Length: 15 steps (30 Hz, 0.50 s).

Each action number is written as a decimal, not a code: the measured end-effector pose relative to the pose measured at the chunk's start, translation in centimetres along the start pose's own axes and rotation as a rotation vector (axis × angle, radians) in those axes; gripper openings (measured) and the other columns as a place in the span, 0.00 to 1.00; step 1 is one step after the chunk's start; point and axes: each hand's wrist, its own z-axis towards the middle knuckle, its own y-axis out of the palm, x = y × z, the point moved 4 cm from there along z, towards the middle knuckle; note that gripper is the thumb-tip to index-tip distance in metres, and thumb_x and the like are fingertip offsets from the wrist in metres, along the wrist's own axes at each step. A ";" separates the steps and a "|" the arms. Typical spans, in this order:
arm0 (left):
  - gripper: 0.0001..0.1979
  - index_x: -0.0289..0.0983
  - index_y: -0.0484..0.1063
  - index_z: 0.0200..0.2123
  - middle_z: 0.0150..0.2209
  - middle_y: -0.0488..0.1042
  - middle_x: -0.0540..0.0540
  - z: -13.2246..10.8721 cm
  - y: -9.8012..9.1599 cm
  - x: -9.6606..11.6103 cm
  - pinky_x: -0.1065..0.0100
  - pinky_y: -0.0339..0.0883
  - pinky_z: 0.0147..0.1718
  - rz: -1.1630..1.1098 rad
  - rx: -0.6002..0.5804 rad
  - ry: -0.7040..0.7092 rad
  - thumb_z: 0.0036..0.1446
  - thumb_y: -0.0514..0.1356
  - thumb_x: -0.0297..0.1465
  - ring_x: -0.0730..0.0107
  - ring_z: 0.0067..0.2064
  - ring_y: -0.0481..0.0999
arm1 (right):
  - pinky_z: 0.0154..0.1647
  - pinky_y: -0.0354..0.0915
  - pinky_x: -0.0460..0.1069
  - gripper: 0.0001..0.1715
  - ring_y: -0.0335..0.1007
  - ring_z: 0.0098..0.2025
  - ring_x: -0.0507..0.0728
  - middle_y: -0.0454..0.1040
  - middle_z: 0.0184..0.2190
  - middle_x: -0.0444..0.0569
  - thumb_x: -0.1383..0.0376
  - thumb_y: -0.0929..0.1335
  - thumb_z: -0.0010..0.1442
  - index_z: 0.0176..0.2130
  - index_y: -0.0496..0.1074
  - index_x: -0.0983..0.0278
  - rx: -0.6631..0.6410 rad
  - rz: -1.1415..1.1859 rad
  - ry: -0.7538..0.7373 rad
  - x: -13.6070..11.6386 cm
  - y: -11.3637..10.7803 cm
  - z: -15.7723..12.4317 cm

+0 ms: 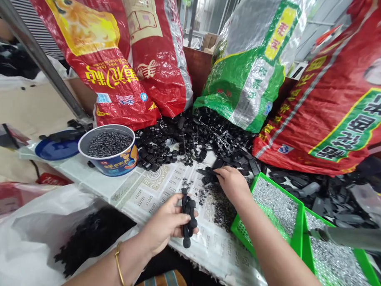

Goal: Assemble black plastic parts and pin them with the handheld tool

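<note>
Left hand (pixel 167 221) low in the middle, fingers curled round a small bunch of slim, knob-ended black plastic pieces (pixel 188 218) — thumb across the front, fingertips showing on the far side. Gold bangle (pixel 119 263) on that wrist. Over to the right hand (pixel 234 186): thumb and fingers drawn narrow at a little cluster of dark parts (pixel 209 175) on the patterned tablecloth (pixel 164 188), and whether they grip one or just touch it, I cannot tell. Dark crumbs lie scattered just below.

The right forearm crosses a green basket (pixel 278 187) of small silvery metal bits, a second green basket (pixel 308 249) right beside it, a grey tube (pixel 352 237) reaching over that one. Beyond the hands, a big heap of black fittings (pixel 161 146) spreads along the foot of the red sacks and the green-and-silver sack (pixel 258 83). At left, a blue-sided tub (pixel 116 165) brims with tiny dark pieces, a blue lid (pixel 51 148) next to it — and nearer, a white bag (pixel 27 237) opens on more black parts.
</note>
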 end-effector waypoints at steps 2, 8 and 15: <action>0.23 0.40 0.56 0.45 0.37 0.72 0.46 0.1 -0.1 0.1 0.73 0.64 0.23 -0.015 0.017 -0.007 0.46 0.60 0.27 0.64 0.30 0.78 | 0.43 0.64 0.51 0.18 0.70 0.40 0.58 0.74 0.40 0.53 0.64 0.62 0.59 0.47 0.72 0.63 0.027 0.003 0.027 -0.5 -0.3 -0.7; 0.22 0.40 0.56 0.44 0.37 0.72 0.47 0.2 0.1 0.2 0.73 0.65 0.24 -0.028 0.015 0.023 0.46 0.60 0.27 0.64 0.31 0.78 | 0.40 0.65 0.48 0.16 0.72 0.39 0.55 0.76 0.39 0.45 0.62 0.62 0.58 0.44 0.73 0.57 0.054 -0.031 0.219 2.0 -2.0 -1.3; 0.21 0.41 0.56 0.44 0.39 0.72 0.46 -0.1 0.1 0.1 0.73 0.63 0.24 -0.021 0.045 0.000 0.47 0.59 0.27 0.64 0.32 0.78 | 0.42 0.62 0.54 0.23 0.70 0.43 0.64 0.74 0.42 0.59 0.74 0.61 0.51 0.46 0.73 0.66 0.014 -0.203 0.321 7.9 -2.0 0.1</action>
